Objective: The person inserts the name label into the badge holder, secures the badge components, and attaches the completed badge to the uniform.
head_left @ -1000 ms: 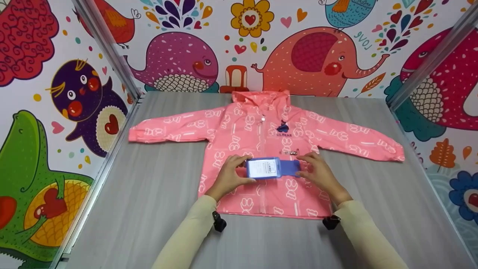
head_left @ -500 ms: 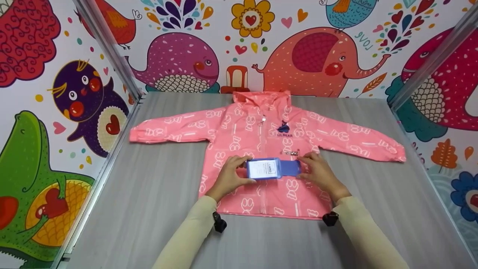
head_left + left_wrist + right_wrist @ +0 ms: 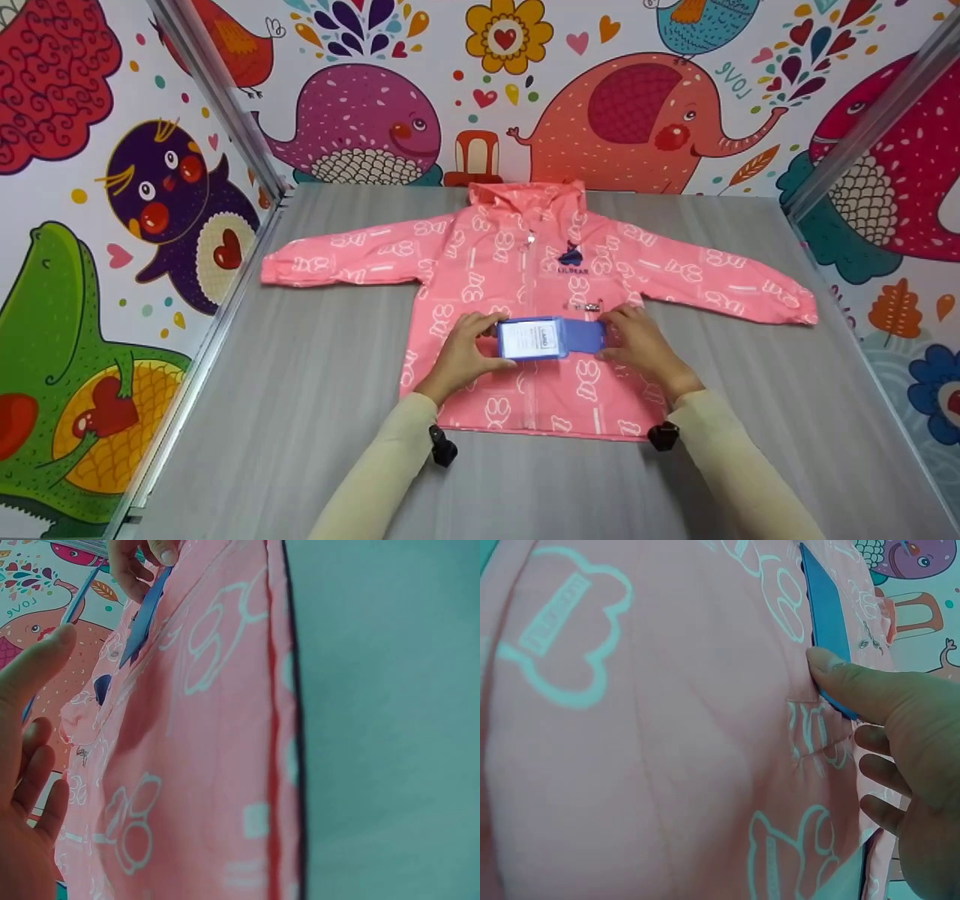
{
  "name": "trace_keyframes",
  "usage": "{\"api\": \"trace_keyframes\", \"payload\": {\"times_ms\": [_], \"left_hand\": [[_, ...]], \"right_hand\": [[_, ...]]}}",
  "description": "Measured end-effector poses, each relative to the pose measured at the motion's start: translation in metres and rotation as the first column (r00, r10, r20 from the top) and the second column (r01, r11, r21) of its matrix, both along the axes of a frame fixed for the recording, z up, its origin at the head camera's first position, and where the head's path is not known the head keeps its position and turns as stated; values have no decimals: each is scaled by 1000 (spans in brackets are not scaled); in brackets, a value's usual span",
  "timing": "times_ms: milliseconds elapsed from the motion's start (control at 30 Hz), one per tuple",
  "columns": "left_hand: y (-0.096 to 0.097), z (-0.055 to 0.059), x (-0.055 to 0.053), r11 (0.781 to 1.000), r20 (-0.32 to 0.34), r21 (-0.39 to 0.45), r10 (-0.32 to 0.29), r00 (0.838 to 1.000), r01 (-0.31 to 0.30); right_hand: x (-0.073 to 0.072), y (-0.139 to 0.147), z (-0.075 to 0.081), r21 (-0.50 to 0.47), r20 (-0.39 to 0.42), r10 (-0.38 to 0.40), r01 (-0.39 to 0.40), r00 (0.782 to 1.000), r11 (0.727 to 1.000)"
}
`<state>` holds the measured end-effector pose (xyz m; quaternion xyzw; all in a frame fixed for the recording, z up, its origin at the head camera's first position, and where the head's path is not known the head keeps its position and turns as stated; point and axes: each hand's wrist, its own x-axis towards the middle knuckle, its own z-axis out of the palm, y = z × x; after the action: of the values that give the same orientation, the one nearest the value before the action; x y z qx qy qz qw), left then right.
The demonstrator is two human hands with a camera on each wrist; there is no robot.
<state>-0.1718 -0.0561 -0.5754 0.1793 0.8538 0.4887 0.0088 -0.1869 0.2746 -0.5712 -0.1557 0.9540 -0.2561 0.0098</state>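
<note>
My left hand (image 3: 461, 356) holds the left end of a badge holder (image 3: 531, 338) with a blue frame and a white printed card in it. From its right side sticks out a flat blue piece (image 3: 585, 337), partly slid out. My right hand (image 3: 641, 349) pinches that piece's outer end between thumb and fingers. In the right wrist view the thumb (image 3: 840, 667) lies along the blue edge. Under both hands a pink child's jacket (image 3: 472, 412) lies spread face up. The left wrist view shows my left thumb (image 3: 41, 664) at the holder's thin edge.
A small metal pin clip (image 3: 589, 307) is on the jacket's front, just above the blue piece. The hood (image 3: 525, 196) points to the back wall; both sleeves stretch sideways. Grey table (image 3: 285, 405) surrounds the jacket, with printed walls (image 3: 465, 45) behind and at the sides.
</note>
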Motion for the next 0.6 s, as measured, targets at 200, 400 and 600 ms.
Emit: {"api": "trace_keyframes", "payload": {"times_ms": [200,400,600], "left_hand": [[1,0,0,1000,-4,6,4,1000,-4],[1,-1,1,1000,-4,6,4,1000,-4],[1,-2,0,1000,-4,2,7,1000,-7]], "right_hand": [[2,-4,3,5,-3,-19,19,1000,1000],[4,-7,4,-12,47,-53,53,997,999],[5,-8,4,-61,92,-65,71,994,996]]}}
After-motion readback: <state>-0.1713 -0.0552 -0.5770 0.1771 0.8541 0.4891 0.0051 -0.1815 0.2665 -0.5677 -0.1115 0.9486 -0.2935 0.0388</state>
